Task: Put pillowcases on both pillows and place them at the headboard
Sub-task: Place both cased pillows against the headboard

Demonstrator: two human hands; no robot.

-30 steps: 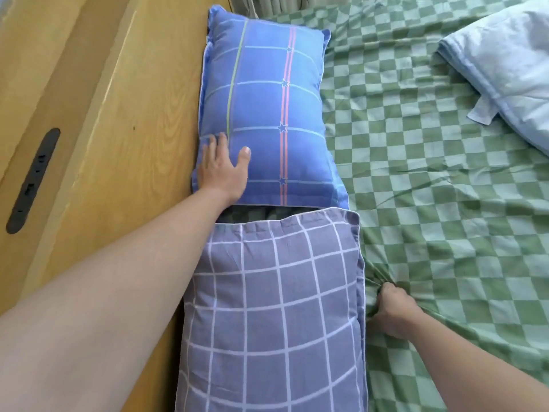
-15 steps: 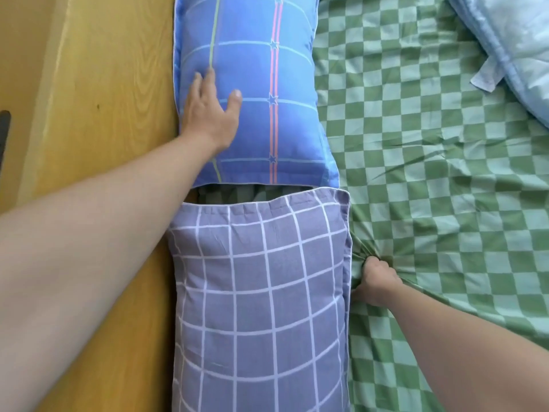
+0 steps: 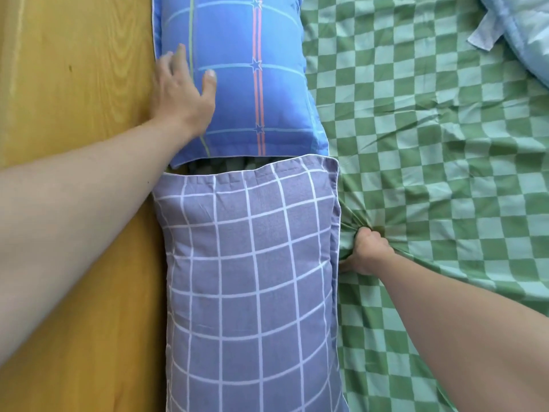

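Note:
Two cased pillows lie end to end along the wooden headboard [image 3: 77, 114]. The far one is a blue pillow [image 3: 267, 84] with pale grid lines and red stripes. The near one is a purple-grey pillow [image 3: 249, 278] with a white grid. My left hand [image 3: 181, 93] rests flat, fingers spread, on the blue pillow's left edge beside the headboard. My right hand [image 3: 367, 251] is fisted in the green checked sheet [image 3: 445, 188] just right of the purple-grey pillow, and the cloth bunches around the knuckles.
A light blue quilt [image 3: 523, 34] lies at the top right corner on the sheet. The headboard runs down the whole left side. A narrow gap of sheet shows between the two pillows.
The view has dropped closer, so both pillows sit higher in frame. My left hand has slid toward the blue pillow's left edge. My right hand keeps its grip on the sheet.

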